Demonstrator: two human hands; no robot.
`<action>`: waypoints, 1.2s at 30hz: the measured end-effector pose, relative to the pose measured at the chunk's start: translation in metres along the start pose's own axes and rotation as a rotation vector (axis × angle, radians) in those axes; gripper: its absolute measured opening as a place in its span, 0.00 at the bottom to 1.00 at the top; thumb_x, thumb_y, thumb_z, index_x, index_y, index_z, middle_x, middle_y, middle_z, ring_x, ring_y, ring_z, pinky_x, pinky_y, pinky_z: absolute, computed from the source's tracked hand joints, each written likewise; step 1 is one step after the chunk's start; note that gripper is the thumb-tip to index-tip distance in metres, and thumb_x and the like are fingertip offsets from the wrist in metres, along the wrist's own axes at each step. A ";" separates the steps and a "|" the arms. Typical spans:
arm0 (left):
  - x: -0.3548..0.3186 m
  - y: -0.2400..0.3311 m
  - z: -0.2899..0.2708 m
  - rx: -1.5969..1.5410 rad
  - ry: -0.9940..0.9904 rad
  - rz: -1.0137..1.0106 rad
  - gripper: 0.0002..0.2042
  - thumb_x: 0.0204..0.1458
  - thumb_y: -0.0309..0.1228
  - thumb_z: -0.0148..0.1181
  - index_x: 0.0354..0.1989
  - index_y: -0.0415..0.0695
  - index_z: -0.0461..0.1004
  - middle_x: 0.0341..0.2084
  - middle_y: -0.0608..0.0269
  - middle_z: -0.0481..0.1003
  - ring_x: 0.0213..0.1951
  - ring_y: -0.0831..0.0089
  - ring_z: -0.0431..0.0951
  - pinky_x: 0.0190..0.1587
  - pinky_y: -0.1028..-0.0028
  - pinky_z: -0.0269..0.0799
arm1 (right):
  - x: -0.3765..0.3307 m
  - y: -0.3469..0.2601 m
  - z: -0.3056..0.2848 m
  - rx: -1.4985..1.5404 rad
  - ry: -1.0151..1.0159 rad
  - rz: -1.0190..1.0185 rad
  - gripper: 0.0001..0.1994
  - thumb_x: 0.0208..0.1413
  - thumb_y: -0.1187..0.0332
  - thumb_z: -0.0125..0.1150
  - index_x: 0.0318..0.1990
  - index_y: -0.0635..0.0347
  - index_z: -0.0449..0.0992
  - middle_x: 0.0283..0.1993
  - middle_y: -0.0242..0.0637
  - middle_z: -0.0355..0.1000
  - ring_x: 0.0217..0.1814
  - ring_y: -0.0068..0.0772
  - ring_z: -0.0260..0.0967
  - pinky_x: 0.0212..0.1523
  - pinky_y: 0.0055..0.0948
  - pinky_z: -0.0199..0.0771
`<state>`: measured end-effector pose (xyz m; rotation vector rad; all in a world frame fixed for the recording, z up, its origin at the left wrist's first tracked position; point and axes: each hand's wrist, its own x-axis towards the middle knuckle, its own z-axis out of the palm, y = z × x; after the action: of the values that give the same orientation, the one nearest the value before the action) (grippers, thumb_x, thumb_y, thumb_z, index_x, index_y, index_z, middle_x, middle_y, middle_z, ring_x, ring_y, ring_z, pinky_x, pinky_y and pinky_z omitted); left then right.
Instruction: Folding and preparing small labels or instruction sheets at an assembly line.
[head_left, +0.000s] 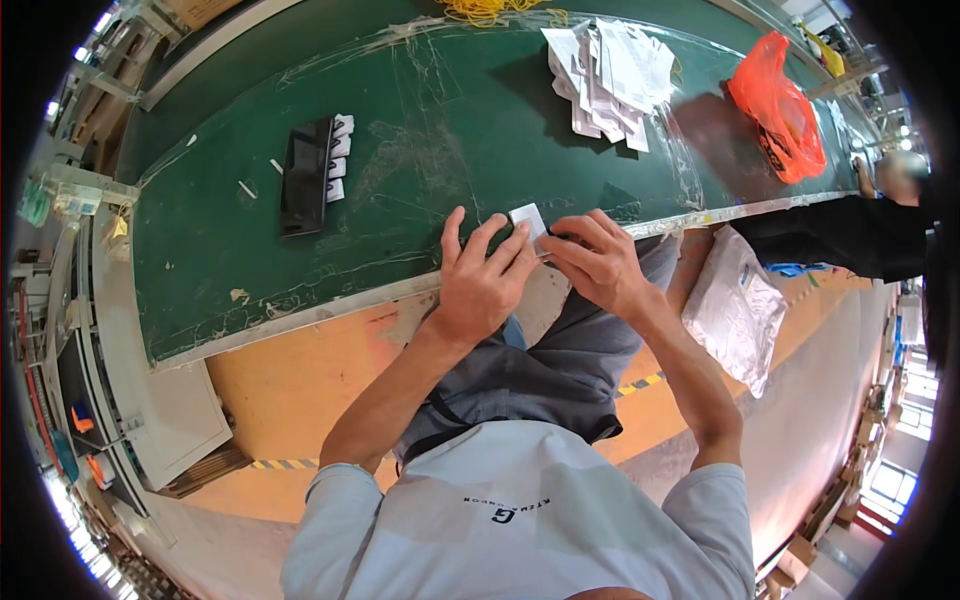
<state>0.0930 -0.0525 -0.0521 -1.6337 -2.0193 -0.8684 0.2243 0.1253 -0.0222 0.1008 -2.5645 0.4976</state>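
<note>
A small white folded slip of paper (524,216) lies at the near edge of the green table, between my hands. My left hand (478,280) has its fingers spread, and one fingertip rests on the slip. With thumb and fingers pinched together, my right hand (603,262) holds the slip's right edge. Farther left on the table is a black flat rectangular object (305,178), like a phone or tablet. Several small white folded pieces (339,160) line up along its right side. A loose pile of white paper slips (612,80) sits toward the back right.
An orange-red plastic bag (778,108) stands at the table's right. Yellow cords (487,9) lie at the far edge. White scraps (246,188) dot the green tabletop (420,190). A silvery wrapped package (738,305) is right of my legs. Another person (850,232) is at the far right.
</note>
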 end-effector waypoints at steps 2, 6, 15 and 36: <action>0.000 0.002 -0.004 0.004 -0.010 0.003 0.11 0.50 0.37 0.73 0.39 0.47 0.86 0.48 0.66 0.84 0.54 0.61 0.79 0.68 0.41 0.58 | 0.000 0.001 -0.001 0.015 -0.013 -0.032 0.16 0.44 0.73 0.75 0.44 0.53 0.83 0.45 0.33 0.75 0.39 0.39 0.71 0.39 0.37 0.77; -0.002 0.001 -0.016 -0.112 -0.136 -0.044 0.17 0.50 0.36 0.72 0.47 0.45 0.84 0.55 0.64 0.81 0.59 0.59 0.77 0.69 0.48 0.61 | 0.006 0.005 -0.009 0.088 -0.070 -0.038 0.14 0.46 0.73 0.75 0.43 0.54 0.83 0.44 0.34 0.74 0.39 0.39 0.71 0.39 0.37 0.77; 0.008 -0.020 -0.034 -0.234 -0.323 -0.017 0.23 0.49 0.29 0.72 0.56 0.40 0.79 0.63 0.59 0.75 0.66 0.59 0.71 0.68 0.56 0.63 | 0.023 0.005 -0.011 0.245 -0.152 0.135 0.07 0.53 0.71 0.73 0.39 0.59 0.82 0.39 0.38 0.72 0.40 0.44 0.72 0.40 0.39 0.75; 0.007 -0.023 -0.034 -0.382 -0.314 -0.078 0.27 0.48 0.20 0.67 0.61 0.37 0.76 0.62 0.55 0.76 0.64 0.54 0.71 0.67 0.55 0.66 | 0.037 -0.013 -0.004 0.182 -0.168 0.577 0.12 0.55 0.66 0.74 0.27 0.65 0.80 0.41 0.44 0.73 0.33 0.49 0.75 0.36 0.42 0.75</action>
<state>0.0663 -0.0731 -0.0276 -2.0148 -2.2416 -1.1431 0.1969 0.1157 0.0042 -0.5707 -2.6866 0.9689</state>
